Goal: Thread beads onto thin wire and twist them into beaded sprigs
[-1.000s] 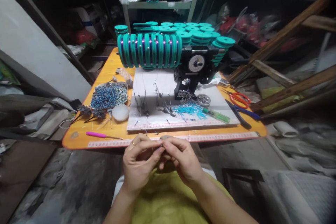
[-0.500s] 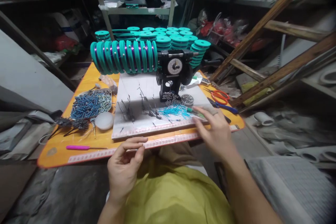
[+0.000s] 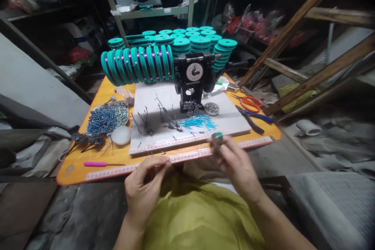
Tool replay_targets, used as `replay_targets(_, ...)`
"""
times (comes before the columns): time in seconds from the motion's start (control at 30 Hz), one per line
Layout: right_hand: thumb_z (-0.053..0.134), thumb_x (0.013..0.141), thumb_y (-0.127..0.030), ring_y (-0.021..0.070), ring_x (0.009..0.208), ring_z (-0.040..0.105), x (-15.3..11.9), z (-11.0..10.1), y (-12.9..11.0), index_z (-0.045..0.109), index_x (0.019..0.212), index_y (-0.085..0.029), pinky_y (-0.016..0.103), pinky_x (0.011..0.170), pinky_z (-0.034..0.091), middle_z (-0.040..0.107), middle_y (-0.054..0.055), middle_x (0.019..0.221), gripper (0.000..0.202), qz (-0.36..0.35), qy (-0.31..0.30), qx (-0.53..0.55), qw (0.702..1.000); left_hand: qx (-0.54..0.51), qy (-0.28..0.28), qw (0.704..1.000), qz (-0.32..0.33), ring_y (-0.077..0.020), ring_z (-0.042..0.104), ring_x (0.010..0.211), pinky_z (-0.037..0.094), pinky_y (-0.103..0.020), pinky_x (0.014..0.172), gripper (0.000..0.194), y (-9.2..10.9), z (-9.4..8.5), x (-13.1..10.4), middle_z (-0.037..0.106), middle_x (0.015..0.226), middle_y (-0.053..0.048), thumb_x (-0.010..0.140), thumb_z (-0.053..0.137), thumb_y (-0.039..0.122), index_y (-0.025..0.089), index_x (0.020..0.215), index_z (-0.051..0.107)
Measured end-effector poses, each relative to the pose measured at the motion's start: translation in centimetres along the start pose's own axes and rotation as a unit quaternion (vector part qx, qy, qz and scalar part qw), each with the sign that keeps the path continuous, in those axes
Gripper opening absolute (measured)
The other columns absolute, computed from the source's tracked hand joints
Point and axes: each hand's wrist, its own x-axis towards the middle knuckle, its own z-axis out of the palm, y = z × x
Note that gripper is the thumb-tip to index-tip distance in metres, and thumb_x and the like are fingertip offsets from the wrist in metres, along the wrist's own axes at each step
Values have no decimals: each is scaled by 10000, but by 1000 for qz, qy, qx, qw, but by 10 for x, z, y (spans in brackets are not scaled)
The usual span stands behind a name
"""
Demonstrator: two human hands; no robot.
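Near the orange worktop (image 3: 74, 175), my right grip (image 3: 238, 164) clasps a blurred green-ended tool (image 3: 218, 136), partly hidden; my left grip (image 3: 145, 187) pinches closed, on what I cannot tell.

Green-tipped tool (image 3: 217, 136) in right fingers (image 3: 234, 150)

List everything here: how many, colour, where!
Flat table: one, orange, centre
Flat board: one, white, on table
Dialled machine: one, black, on board
Round spools: many, teal, back
Small tubes: many, mostly blue, left
Round cup: one, white, left
Slim-handled tool: one, pink, left
Thin strips: many, cyan, on board
Small beads: many, silver, on board
Hinged tools: two, orange and blue handles, right
Wooden rails: several, brown, right
Left hand: one, bare, front
Right hand: one, bare, front, holding green-ended tool
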Motion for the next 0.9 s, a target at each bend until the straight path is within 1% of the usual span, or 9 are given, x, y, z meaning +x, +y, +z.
replay_targets(0.03, 458, 895, -613, 125, 586, 459, -9, 12, 0, 629, 1022, -189, 231, 497, 359, 568, 45, 783, 474, 101, -68, 134, 984, -4, 0, 1000, 2, -144, 710, 734, 577, -231, 658, 162, 1, 0, -1, 737, 815, -9, 771, 720, 78, 199, 861, 662)
replay_targets(0.1, 457, 824, -737, 84, 533, 346, -21, 36, 0, 611, 781, -146, 197, 469, 257, 470, 7, 661, 612, 245, -149, 315, 905, -6, -10, 1000, 12, -155, 720, 745, 585, -241, 660, 177, 2, -2, -4, 743, 834, -17, 768, 721, 73, 199, 866, 645)
replay_targets(0.17, 479, 816, -735, 72, 526, 286, -26, 53, 2, 525, 633, -145, 192, 468, 215, 406, -18, 618, 619, 301, -183, 411, 841, -3, -27, 999, 26, -160, 725, 758, 591, -251, 679, 206, 3, -5, -7, 749, 859, -23, 764, 722, 60, 201, 892, 643)
replay_targets(0.27, 478, 850, -675, 76, 520, 281, -26, 68, 6, 473, 594, -159, 200, 475, 224, 383, -31, 588, 576, 338, -198, 452, 801, 5, -38, 998, 48, -150, 725, 752, 595, -252, 712, 238, 2, -9, -10, 752, 867, -19, 764, 715, 37, 206, 916, 642)
replay_targets(0.4, 476, 839, -641, 60, 470, 255, -23, 75, 10, 449, 593, -166, 199, 466, 168, 362, -48, 551, 536, 368, -206, 484, 767, 39, -40, 996, 73, -135, 719, 713, 594, -236, 697, 234, 0, -10, -10, 747, 856, -15, 772, 709, 40, 205, 916, 629)
replay_targets(0.47, 495, 829, -608, 54, 456, 259, -22, 78, 12, 441, 597, -167, 199, 465, 141, 370, -50, 551, 501, 371, -199, 498, 758, 62, -39, 992, 98, -134, 720, 709, 593, -228, 691, 244, 0, -8, -9, 748, 853, -18, 768, 711, 37, 200, 924, 618)
replay_targets(0.6, 508, 817, -568, 54, 452, 272, -22, 81, 12, 447, 609, -168, 198, 463, 134, 388, -47, 558, 455, 376, -188, 505, 754, 83, -45, 987, 132, -134, 727, 705, 591, -206, 674, 258, 0, -7, -8, 755, 853, -33, 761, 713, 26, 186, 932, 608)
replay_targets(0.8, 474, 833, -661, 51, 462, 243, -25, 80, 7, 436, 609, -165, 191, 456, 112, 370, -51, 559, 546, 394, -201, 488, 753, 74, -47, 986, 143, -151, 734, 710, 600, -224, 648, 233, 0, -8, -10, 764, 850, -39, 780, 699, 43, 194, 935, 613)
replay_targets(0.9, 480, 840, -604, 52, 456, 251, -26, 80, 9, 428, 614, -169, 197, 463, 132, 376, -52, 562, 492, 386, -195, 495, 754, 66, -55, 986, 144, -152, 732, 726, 604, -233, 654, 253, 0, -7, -10, 766, 855, -51, 780, 694, 26, 195, 951, 613)
